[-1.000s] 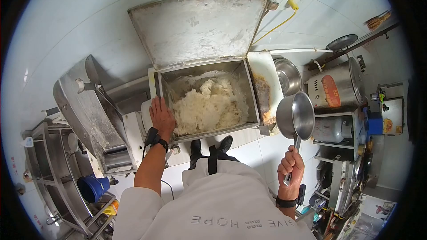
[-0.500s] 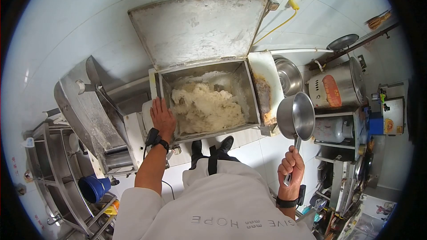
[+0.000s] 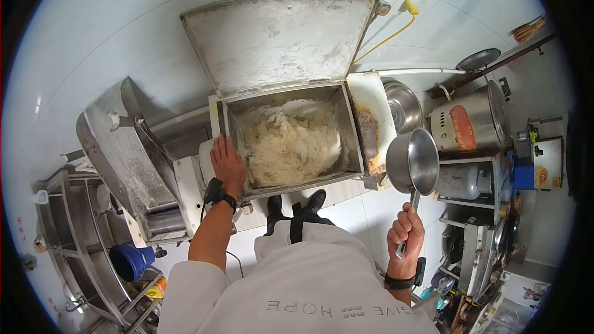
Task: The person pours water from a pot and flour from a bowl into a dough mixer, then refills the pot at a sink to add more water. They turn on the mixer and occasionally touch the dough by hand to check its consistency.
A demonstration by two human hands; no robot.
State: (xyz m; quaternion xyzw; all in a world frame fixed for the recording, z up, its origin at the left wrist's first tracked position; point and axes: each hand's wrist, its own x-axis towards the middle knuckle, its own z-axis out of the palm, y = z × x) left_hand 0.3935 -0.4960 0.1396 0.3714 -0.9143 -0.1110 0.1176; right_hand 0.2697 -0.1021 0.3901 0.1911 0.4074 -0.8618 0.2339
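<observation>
My left hand [image 3: 228, 164] rests with its fingers stretched out on the left rim of a steel dough mixer [image 3: 357, 130]. Inside the mixer tub lies a rough, shaggy mass of pale dough [image 3: 291, 142], blurred in places, with dry flour toward the back. The mixer's lid [image 3: 281, 43] stands raised at the rear. My right hand [image 3: 405, 235] grips the handle of a stainless steel water dipper [image 3: 411, 159], held up to the right of the mixer. The dipper's bowl looks empty.
On the left is a steel dough-rolling machine [image 3: 127, 154], with a blue bucket [image 3: 131, 261] below it near a metal rack. To the right stand a steel bowl [image 3: 402, 108], a large pot [image 3: 470, 117] and a gas cylinder [image 3: 461, 182]. A yellow cable [image 3: 393, 37] runs along the wall.
The dough in the tub has turned and shifted shape, its clumps now smoother and more blurred. Both hands and the dipper stay in nearly the same place.
</observation>
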